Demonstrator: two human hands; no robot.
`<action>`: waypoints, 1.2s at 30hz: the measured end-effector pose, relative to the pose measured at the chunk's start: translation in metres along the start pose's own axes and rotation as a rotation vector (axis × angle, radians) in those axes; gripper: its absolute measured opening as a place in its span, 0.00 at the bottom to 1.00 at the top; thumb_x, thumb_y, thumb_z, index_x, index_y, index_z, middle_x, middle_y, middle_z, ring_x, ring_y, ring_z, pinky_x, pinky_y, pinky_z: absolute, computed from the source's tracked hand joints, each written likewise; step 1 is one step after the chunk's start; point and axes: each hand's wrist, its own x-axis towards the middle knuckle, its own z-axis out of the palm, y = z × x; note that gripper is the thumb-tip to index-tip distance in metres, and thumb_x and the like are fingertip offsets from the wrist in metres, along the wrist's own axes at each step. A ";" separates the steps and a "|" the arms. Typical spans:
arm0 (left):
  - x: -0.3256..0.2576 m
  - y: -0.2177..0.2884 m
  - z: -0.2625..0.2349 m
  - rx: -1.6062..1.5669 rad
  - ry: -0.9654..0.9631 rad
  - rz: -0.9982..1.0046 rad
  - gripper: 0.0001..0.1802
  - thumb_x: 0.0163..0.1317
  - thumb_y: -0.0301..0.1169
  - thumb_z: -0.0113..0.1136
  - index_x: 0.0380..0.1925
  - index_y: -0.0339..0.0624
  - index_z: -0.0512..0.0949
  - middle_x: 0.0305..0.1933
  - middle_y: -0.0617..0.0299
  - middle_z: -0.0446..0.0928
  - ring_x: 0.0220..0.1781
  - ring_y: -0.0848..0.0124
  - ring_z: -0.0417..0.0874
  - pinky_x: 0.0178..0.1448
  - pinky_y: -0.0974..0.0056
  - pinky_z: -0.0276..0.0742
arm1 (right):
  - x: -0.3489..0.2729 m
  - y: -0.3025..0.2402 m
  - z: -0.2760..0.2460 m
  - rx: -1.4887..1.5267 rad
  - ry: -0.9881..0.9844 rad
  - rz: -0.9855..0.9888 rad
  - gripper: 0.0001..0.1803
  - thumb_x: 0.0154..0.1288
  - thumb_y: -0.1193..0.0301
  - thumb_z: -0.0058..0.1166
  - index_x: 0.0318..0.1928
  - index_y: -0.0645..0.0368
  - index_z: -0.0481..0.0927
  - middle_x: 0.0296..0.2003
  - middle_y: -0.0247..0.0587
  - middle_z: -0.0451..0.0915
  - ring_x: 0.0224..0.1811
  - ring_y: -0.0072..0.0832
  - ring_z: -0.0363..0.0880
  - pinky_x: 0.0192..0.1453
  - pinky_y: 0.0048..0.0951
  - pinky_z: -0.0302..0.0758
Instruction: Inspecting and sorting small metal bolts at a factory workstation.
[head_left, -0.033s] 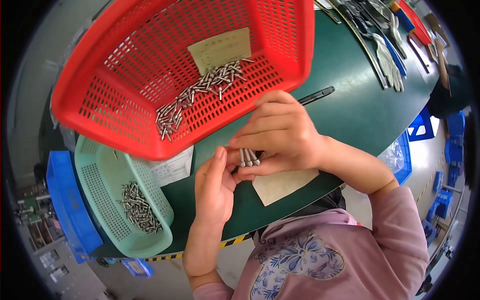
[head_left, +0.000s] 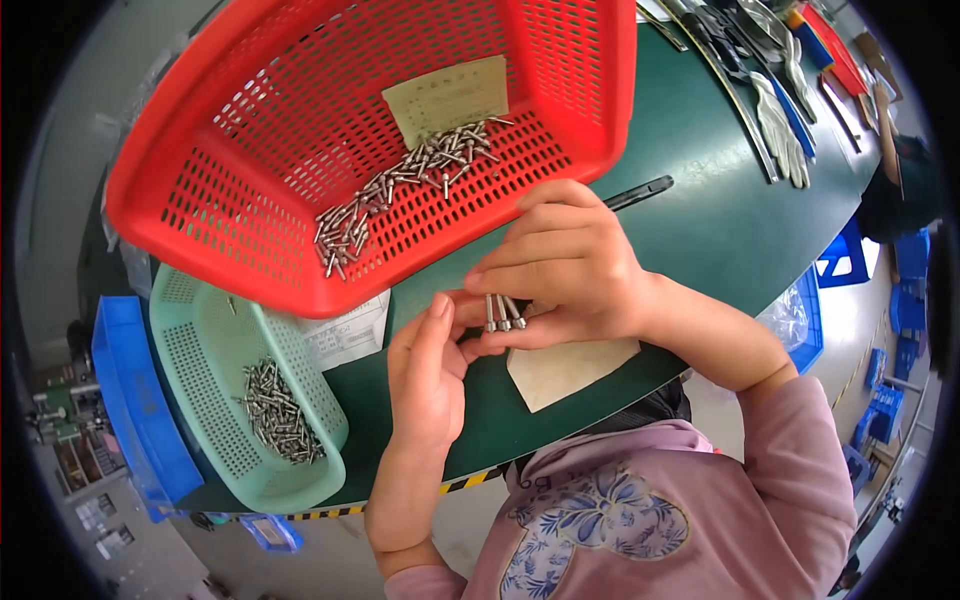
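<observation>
Three slim silver metal pins with thicker, rounded heads [head_left: 505, 313] stand side by side between my two hands, heads toward me. My right hand [head_left: 580, 260] pinches them, its fingers across their far ends and its thumb below the heads. From the left, my left hand [head_left: 427, 375] meets them with curled fingers, the fingertips partly hidden behind the right hand; its thumb points up and away. Beyond my hands, a large red perforated basket [head_left: 400, 270] holds a heap of similar pins [head_left: 345, 235] and a yellowish paper slip [head_left: 447, 100].
To the left, a pale green basket [head_left: 335, 435] with small metal parts [head_left: 278, 412] stands beside a blue bin [head_left: 140, 390]. A printed sheet [head_left: 345, 330], beige paper [head_left: 570, 370] and a black pen-like tool [head_left: 640, 191] lie on the green table [head_left: 720, 225]. Gloves [head_left: 780, 130] lie far right; another person [head_left: 900, 180] stands beyond.
The whole view has shifted very slightly. My hands keep the same hold on the pins.
</observation>
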 end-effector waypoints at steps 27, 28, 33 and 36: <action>0.001 0.005 -0.003 1.191 -0.050 1.199 0.18 0.40 0.25 0.68 0.35 0.51 0.85 0.46 0.58 0.73 0.45 0.62 0.75 0.44 0.64 0.75 | -0.007 -0.019 0.012 0.683 -0.154 0.304 0.17 0.41 0.65 0.71 0.32 0.60 0.84 0.30 0.36 0.84 0.32 0.30 0.79 0.41 0.30 0.70; 0.001 0.005 -0.003 1.192 -0.046 1.197 0.18 0.40 0.25 0.68 0.35 0.51 0.85 0.46 0.58 0.73 0.45 0.62 0.75 0.44 0.64 0.75 | -0.006 -0.019 0.012 0.686 -0.156 0.305 0.17 0.41 0.65 0.71 0.32 0.60 0.84 0.30 0.36 0.84 0.32 0.30 0.79 0.41 0.30 0.70; 0.002 0.005 -0.004 1.175 -0.060 1.196 0.19 0.38 0.22 0.67 0.35 0.51 0.85 0.46 0.58 0.74 0.45 0.62 0.75 0.44 0.64 0.75 | -0.003 -0.019 0.008 0.706 -0.188 0.297 0.19 0.40 0.65 0.71 0.34 0.61 0.84 0.32 0.38 0.84 0.34 0.31 0.80 0.42 0.31 0.72; 0.000 0.005 -0.010 1.217 -0.114 1.141 0.12 0.47 0.29 0.67 0.35 0.47 0.85 0.49 0.51 0.69 0.50 0.60 0.73 0.51 0.59 0.73 | -0.002 -0.019 0.007 0.702 -0.202 0.314 0.19 0.40 0.66 0.71 0.34 0.61 0.84 0.32 0.38 0.84 0.34 0.31 0.80 0.42 0.30 0.71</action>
